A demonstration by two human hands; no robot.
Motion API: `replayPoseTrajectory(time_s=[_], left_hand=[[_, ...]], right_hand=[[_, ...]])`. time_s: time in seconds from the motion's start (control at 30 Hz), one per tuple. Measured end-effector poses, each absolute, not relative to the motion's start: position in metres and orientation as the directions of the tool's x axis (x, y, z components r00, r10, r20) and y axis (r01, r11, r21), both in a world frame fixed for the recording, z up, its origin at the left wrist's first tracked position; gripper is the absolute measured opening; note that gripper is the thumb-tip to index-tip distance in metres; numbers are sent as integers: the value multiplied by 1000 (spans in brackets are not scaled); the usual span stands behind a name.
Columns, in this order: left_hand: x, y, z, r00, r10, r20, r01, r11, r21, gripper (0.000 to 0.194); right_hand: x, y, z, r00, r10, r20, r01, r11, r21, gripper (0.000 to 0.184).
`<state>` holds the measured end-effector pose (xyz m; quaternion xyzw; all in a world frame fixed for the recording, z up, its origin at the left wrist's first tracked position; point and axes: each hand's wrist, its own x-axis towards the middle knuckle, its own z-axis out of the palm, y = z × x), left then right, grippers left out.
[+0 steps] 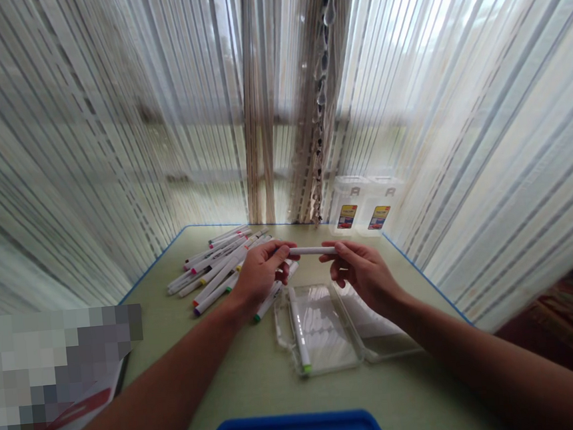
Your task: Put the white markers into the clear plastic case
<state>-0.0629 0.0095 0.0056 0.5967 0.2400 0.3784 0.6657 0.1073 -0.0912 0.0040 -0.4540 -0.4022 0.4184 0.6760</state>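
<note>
Pens [216,269] lay heaped on the table [251,379]. The left hand [262,270] pinched one end of a white pen [312,250], held level near an open case [326,322] containing a green-tipped pen [300,337]; the right hand [361,268] pinched the other end.

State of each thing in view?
Slim white marker: held nearly level between left hand and right hand
Clear rectangular plastic case: open, lying flat
White marker, green end: inside case
White markers, coloured ends: loose pile
Two clear plastic labelled cases: upright, apparently shut
Pale string curtain: hanging
</note>
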Motion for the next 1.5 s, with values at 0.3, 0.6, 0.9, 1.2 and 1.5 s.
replayPoseTrajectory(time_s=[0.3, 0.6, 0.9, 1.2, 1.5], left_hand=[[-66, 11, 5, 672, 733, 108, -294, 130, 947, 33], [-68, 6, 10, 735, 661, 155, -335, 155, 929, 39], [-68, -2, 12, 761, 590, 270, -311, -33, 950, 45], [-69, -6, 10, 762, 531, 371, -209, -340, 917, 45], [-66, 0, 5, 713, 622, 324, -175, -290, 941, 40]], right_hand=[[111, -88, 3, 390, 913, 117, -282, 239, -929, 29], [114, -86, 5, 434, 900, 46, -331, 206, -921, 24], [116, -83, 4, 457, 889, -37, -399, 168, -901, 18], [118, -82, 2, 467, 883, -43, -392, 163, -906, 19], [118, -84, 2, 481, 877, 14, -326, 193, -925, 25]])
